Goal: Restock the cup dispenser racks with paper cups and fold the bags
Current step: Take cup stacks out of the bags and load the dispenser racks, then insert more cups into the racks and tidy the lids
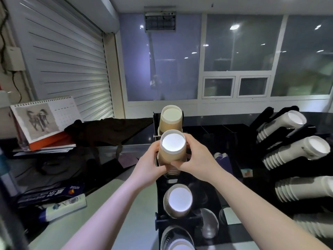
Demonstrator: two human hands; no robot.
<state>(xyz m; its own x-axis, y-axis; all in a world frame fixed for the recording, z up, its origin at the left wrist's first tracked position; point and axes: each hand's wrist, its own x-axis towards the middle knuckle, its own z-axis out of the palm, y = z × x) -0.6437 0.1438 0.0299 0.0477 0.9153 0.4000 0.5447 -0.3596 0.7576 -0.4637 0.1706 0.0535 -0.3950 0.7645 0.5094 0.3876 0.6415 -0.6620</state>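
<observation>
Both hands close round a stack of brown paper cups (172,150) at the black dispenser rack (182,216), the left hand (150,164) curled on its left side, the right hand (195,159) pinching low on the right. The stack sits between the palms, over the rack's second slot. Light, thin-walled and easily crushed, it is best held low on the sleeve, not the rim. Beyond, another brown stack (170,120) fills the top slot; white cups (295,151) line a second rack to the right.
</observation>
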